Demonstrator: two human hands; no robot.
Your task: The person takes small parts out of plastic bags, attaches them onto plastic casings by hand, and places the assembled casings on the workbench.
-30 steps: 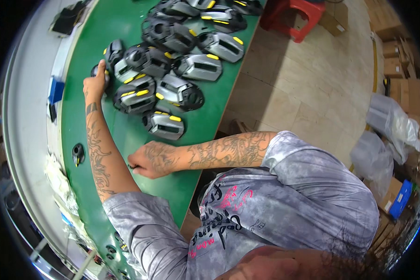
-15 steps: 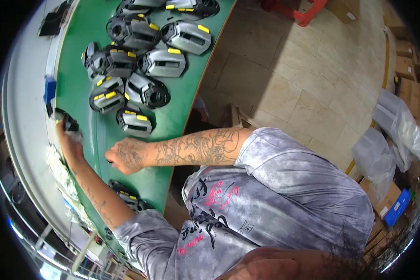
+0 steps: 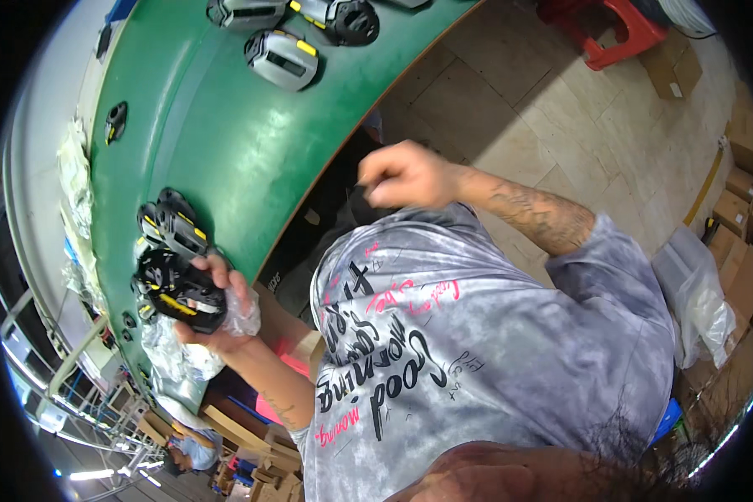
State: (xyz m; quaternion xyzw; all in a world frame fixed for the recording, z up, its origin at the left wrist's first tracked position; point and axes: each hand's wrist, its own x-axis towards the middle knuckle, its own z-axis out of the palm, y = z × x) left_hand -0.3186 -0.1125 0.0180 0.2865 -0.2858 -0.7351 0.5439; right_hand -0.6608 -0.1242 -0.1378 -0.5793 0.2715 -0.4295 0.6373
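Observation:
My left hand (image 3: 213,326) is closed around a black plastic housing with a yellow strip (image 3: 180,289), its hollow inner side showing. Crumpled clear plastic (image 3: 243,311) lies against the fingers and palm of that hand. Just beyond the held part, grey-and-black housings with yellow tabs (image 3: 180,227) rest on the green table (image 3: 217,151). My right hand (image 3: 414,174) is in front of my chest, off the table's edge and smeared by motion. Its fingers are curled in, and a dark patch by the fingertips is too unclear to name.
Several more grey housings (image 3: 283,60) stand at the table's far end. A small black part (image 3: 115,123) lies near its left edge. Beyond are a red stool (image 3: 602,33) and cardboard boxes (image 3: 673,67). Clear plastic bags (image 3: 694,301) sit at right. Another person (image 3: 194,448) is at lower left.
The view has swung along the table. My right hand has drawn back from above the table to my chest. My left hand now holds the housing closer to me, near the table's near end.

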